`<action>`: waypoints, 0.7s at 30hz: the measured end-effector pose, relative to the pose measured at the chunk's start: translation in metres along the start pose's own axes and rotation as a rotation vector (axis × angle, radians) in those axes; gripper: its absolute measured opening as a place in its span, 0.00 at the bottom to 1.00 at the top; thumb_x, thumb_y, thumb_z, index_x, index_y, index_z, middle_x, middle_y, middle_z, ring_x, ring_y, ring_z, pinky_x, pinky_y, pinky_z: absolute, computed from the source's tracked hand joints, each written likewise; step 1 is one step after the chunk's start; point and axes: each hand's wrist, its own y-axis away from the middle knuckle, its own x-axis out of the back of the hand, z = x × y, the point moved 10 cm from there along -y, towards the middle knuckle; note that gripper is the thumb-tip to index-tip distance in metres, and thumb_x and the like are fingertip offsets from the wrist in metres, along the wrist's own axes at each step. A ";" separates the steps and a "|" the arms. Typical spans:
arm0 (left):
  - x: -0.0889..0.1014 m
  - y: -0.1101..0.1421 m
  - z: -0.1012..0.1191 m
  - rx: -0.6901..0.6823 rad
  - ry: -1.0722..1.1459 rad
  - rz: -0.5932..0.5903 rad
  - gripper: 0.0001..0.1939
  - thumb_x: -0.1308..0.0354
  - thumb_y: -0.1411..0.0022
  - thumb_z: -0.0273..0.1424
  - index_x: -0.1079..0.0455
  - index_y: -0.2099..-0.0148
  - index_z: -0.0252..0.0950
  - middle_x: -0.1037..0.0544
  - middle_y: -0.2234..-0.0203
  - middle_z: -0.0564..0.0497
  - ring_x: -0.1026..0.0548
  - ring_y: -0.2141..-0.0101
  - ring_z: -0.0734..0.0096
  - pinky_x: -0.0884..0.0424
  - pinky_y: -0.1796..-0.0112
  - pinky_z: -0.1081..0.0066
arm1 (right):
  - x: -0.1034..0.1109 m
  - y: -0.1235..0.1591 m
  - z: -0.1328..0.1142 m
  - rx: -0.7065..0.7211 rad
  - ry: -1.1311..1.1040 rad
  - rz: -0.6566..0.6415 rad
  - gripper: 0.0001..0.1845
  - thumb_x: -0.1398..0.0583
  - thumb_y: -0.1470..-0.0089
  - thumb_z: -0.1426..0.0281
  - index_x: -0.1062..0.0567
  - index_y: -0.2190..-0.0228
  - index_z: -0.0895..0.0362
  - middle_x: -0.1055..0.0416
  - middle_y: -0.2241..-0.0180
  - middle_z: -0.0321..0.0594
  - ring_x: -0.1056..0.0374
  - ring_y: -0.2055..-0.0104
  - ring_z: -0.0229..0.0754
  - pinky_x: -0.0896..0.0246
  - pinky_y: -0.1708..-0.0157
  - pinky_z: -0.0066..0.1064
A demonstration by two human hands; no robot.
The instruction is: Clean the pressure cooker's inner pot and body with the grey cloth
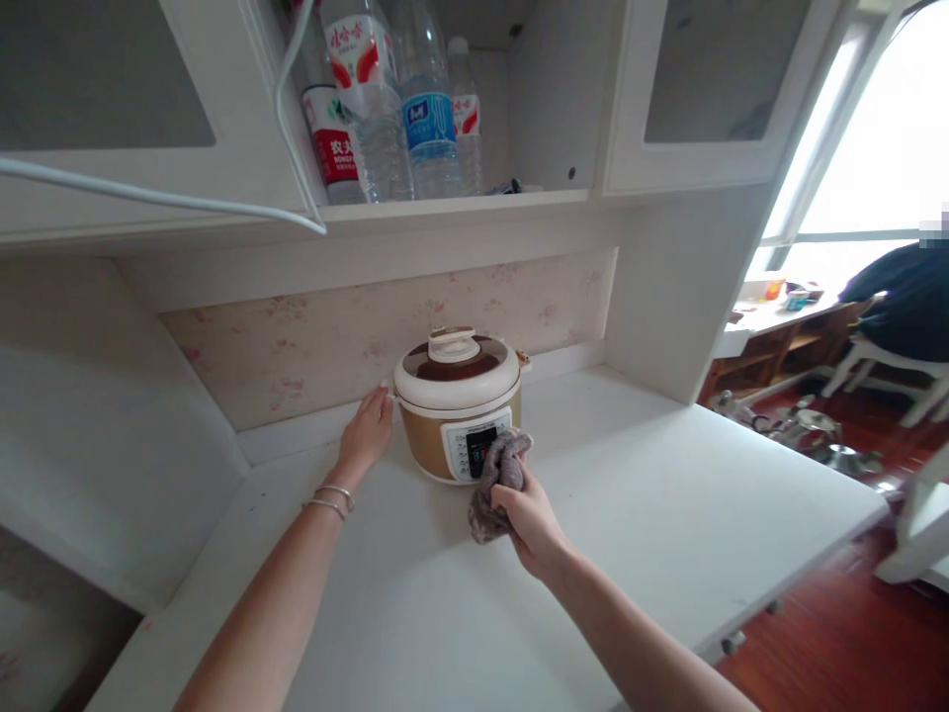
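A small electric cooker (458,403) with a tan body and a white lid sits at the back of the white desk (667,514), close to the flowered wall panel (318,341). The left hand (368,431) lies open against the cooker's left side, fingers touching just under the lid rim, as if steadying it. The right hand (530,519) is clenched around a bunched grey cloth (495,482), whose upper end presses against the control panel on the cooker's front. Judging by this, the wiping is at the front face; the lid, the back and the right flank look untouched by the cloth at present, though how clean any of them are cannot be told from here. The desk around the cooker shows a few faint specks near the right hand. Above, an open shelf (452,203) holds several plastic water bottles (400,99), and a white cable (286,109) loops down past the cupboard door. Nothing lies between the hands and the cooker; only the wall close behind it would hamper reaching round the back. To the far right, well apart, a person in dark clothing (901,297) sits at another table by the window.
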 end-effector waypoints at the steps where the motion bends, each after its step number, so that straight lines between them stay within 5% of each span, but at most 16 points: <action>1: 0.000 0.001 0.000 0.005 0.004 0.000 0.29 0.67 0.32 0.44 0.41 0.37 0.38 0.39 0.39 0.48 0.38 0.41 0.62 0.40 0.43 0.62 | -0.004 0.004 0.003 -0.123 -0.135 -0.050 0.31 0.48 0.58 0.72 0.36 0.48 0.61 0.26 0.65 0.44 0.28 0.66 0.45 0.30 0.70 0.34; 3: 0.000 0.002 0.001 0.016 0.008 -0.008 0.29 0.67 0.32 0.44 0.42 0.37 0.38 0.40 0.38 0.48 0.39 0.41 0.61 0.41 0.43 0.61 | -0.010 0.014 0.005 -0.337 -0.383 -0.118 0.23 0.48 0.56 0.68 0.30 0.57 0.63 0.26 0.71 0.45 0.28 0.69 0.46 0.30 0.72 0.36; 5: 0.000 0.003 0.000 0.027 0.005 -0.025 0.29 0.67 0.32 0.44 0.42 0.36 0.38 0.41 0.38 0.48 0.39 0.41 0.60 0.41 0.43 0.60 | -0.007 0.018 -0.004 -0.392 -0.504 -0.178 0.23 0.50 0.52 0.62 0.28 0.60 0.63 0.26 0.70 0.48 0.27 0.67 0.49 0.30 0.69 0.40; 11: 0.004 0.002 0.000 0.027 0.028 -0.050 0.28 0.65 0.32 0.44 0.41 0.37 0.38 0.40 0.38 0.47 0.36 0.42 0.60 0.37 0.46 0.62 | 0.057 0.025 0.000 -0.396 -0.588 -0.118 0.38 0.55 0.47 0.42 0.30 0.54 0.60 0.25 0.60 0.50 0.28 0.58 0.53 0.30 0.62 0.46; 13: 0.005 0.003 0.000 0.031 0.056 -0.035 0.27 0.64 0.32 0.43 0.40 0.37 0.38 0.39 0.39 0.46 0.33 0.45 0.59 0.35 0.47 0.62 | 0.082 0.031 0.016 -0.430 -0.523 -0.075 0.34 0.48 0.49 0.44 0.31 0.54 0.58 0.25 0.58 0.49 0.28 0.56 0.51 0.31 0.59 0.44; 17: 0.002 0.004 -0.002 0.049 0.104 -0.012 0.27 0.61 0.33 0.43 0.41 0.37 0.39 0.39 0.39 0.44 0.32 0.46 0.58 0.33 0.48 0.61 | 0.151 0.044 0.045 -0.463 -0.258 0.193 0.30 0.31 0.60 0.66 0.31 0.54 0.54 0.24 0.59 0.42 0.26 0.59 0.47 0.30 0.59 0.37; 21: -0.008 0.004 -0.002 0.010 0.148 0.001 0.28 0.54 0.35 0.43 0.45 0.36 0.39 0.42 0.38 0.44 0.41 0.40 0.59 0.36 0.46 0.62 | 0.208 0.057 0.052 -0.522 -0.295 0.326 0.25 0.34 0.56 0.61 0.29 0.56 0.55 0.24 0.61 0.45 0.25 0.64 0.48 0.28 0.62 0.37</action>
